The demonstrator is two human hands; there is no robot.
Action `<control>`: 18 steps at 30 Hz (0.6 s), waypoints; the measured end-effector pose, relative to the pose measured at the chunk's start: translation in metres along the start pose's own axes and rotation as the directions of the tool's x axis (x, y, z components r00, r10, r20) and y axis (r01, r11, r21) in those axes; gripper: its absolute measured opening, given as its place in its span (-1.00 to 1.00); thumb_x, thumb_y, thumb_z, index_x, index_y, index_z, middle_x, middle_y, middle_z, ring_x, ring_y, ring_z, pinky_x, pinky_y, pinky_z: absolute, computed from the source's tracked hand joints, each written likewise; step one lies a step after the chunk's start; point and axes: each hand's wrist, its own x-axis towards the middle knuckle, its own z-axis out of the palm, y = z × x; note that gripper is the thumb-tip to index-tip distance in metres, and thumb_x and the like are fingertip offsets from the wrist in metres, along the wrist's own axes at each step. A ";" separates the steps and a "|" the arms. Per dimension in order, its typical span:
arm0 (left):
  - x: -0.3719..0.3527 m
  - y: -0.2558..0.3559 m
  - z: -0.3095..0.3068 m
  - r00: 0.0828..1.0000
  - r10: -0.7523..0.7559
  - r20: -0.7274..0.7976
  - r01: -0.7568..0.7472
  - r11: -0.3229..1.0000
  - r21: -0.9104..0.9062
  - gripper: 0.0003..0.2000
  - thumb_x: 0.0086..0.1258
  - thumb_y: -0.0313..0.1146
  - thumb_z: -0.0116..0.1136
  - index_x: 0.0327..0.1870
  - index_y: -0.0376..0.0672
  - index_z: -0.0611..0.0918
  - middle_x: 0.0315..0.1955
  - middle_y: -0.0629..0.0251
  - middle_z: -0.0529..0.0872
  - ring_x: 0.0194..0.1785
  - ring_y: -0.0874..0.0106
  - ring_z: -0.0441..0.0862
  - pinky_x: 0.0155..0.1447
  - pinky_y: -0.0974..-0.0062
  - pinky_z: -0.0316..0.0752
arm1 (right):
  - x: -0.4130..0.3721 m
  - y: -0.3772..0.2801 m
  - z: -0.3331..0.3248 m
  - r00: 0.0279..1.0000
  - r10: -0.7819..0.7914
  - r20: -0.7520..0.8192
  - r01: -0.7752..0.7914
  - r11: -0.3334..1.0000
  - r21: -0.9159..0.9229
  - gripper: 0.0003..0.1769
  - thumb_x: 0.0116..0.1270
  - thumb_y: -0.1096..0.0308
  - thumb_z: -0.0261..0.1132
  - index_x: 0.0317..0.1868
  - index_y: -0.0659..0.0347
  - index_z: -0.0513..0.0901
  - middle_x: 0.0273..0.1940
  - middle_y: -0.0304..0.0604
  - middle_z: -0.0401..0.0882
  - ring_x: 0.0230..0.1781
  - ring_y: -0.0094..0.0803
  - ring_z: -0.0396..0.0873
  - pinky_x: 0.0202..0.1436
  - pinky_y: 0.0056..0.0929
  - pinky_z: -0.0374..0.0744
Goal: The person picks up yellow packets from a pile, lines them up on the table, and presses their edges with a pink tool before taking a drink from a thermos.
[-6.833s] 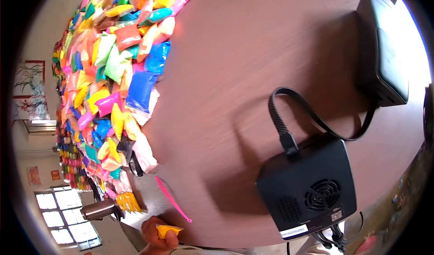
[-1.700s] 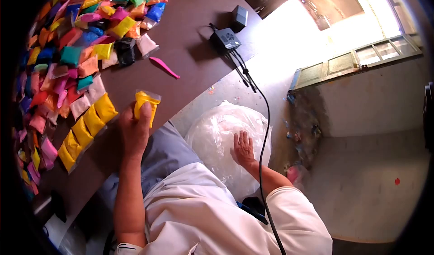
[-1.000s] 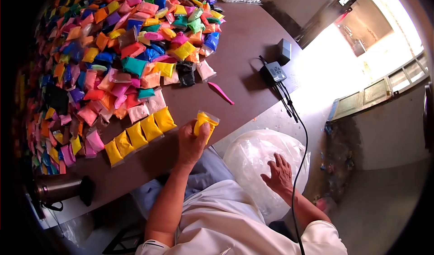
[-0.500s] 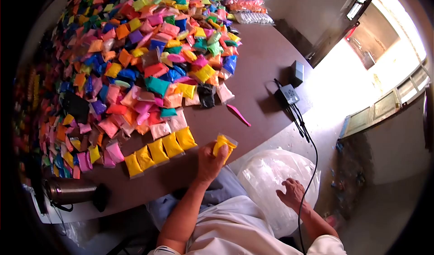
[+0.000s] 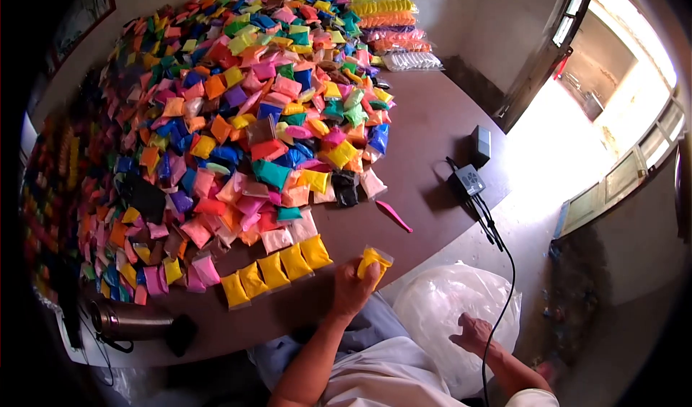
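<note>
My left hand [image 5: 352,289] is closed around a small yellow packet [image 5: 373,262] in clear wrapping, above the table's front edge. To its left, several similar yellow packets [image 5: 272,271] lie side by side in a slanting row on the brown table. My right hand [image 5: 473,333] is over a large clear plastic bag [image 5: 425,299] beside my lap. Its thumb and forefinger are apart, with nothing visible between them; the other fingers are partly hidden.
A big heap of coloured packets [image 5: 268,173] covers much of the table [image 5: 432,111]. A pink plastic tool [image 5: 394,216] lies near a small grey device [image 5: 471,180] with a black cable [image 5: 512,277], which hangs past my right arm. A metal flask [image 5: 133,320] lies at the front left.
The view has shifted, so the table appears lower and further right. My left hand still holds the yellow packet. The right hand's fingers, spread before, are now more bent over the bag.
</note>
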 end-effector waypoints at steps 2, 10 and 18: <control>0.000 0.005 0.000 1.000 -0.005 0.010 0.005 1.000 -0.031 -0.59 0.33 -0.03 0.09 -0.44 -0.28 0.56 -0.61 0.23 0.60 -0.49 0.46 0.60 -0.37 0.50 0.50 | -0.014 -0.018 -0.020 0.996 -0.061 -0.065 0.064 0.997 0.049 -0.44 -0.08 -0.05 0.48 -0.19 0.15 0.53 -0.36 -0.10 0.63 -0.26 -0.12 0.63 -0.16 -0.15 0.51; -0.002 0.003 -0.003 0.999 -0.024 0.046 0.025 1.000 -0.019 -0.61 0.35 -0.04 0.09 -0.42 -0.27 0.57 -0.58 0.24 0.61 -0.47 0.46 0.60 -0.37 0.52 0.49 | -0.025 -0.114 -0.044 0.869 -0.189 -0.457 0.439 0.720 0.537 -0.65 0.15 0.28 0.42 -0.14 0.20 0.49 -0.57 -0.22 0.50 -0.63 -0.44 0.48 -0.49 -0.47 0.49; -0.035 0.001 -0.025 0.998 -0.011 0.070 0.010 1.000 0.008 -0.71 0.37 -0.16 0.07 -0.36 -0.25 0.57 -0.57 0.24 0.58 -0.47 0.46 0.56 -0.35 0.50 0.46 | 0.020 -0.204 -0.054 0.868 -0.176 -0.465 0.497 0.283 0.820 -0.55 0.31 0.18 0.26 0.08 0.32 0.47 -0.35 -0.08 0.60 -0.36 -0.35 0.55 -0.20 -0.37 0.53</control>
